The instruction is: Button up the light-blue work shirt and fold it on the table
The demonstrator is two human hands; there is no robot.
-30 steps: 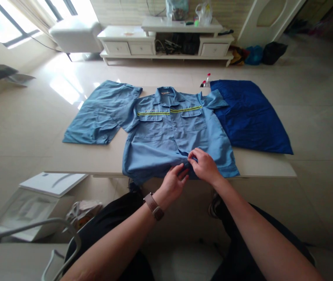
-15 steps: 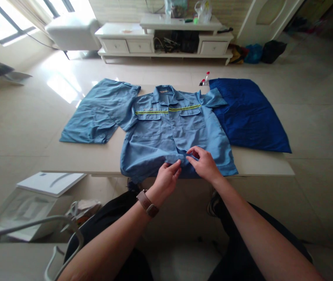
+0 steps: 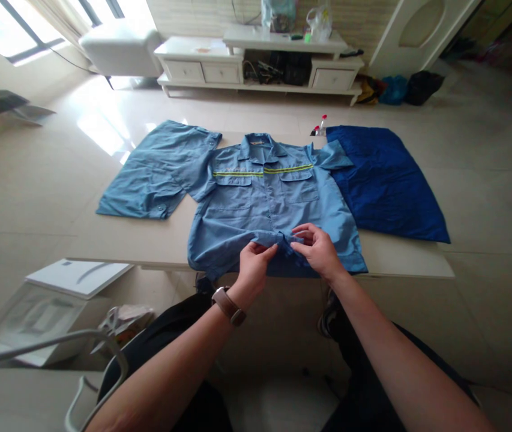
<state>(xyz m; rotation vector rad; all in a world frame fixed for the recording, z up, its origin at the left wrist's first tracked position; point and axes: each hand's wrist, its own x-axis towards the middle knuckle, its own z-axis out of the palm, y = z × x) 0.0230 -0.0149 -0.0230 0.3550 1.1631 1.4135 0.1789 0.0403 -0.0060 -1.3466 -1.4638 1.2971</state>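
A light blue work shirt [image 3: 233,210] with yellow stripes across the chest lies spread on a low table, collar away from me. At its bottom hem, my left hand [image 3: 256,259] pinches the edge of one front panel. Just to the right, my right hand [image 3: 316,247] has its thumb and fingers closed on the other panel's hem. A small dark gap shows between the two panels. Whether a button sits under my fingers is too small to tell.
The pale table [image 3: 395,255] has its near edge in front of my knees. Darker blue folded cloth [image 3: 386,180] lies at right. A lidded box [image 3: 78,277] stands at lower left, and a bottle with a red cap [image 3: 323,125] is behind the table.
My right hand has closed on the right panel's hem, where its fingers were apart before. The two hem edges are lifted a little. The whole view has shifted slightly.
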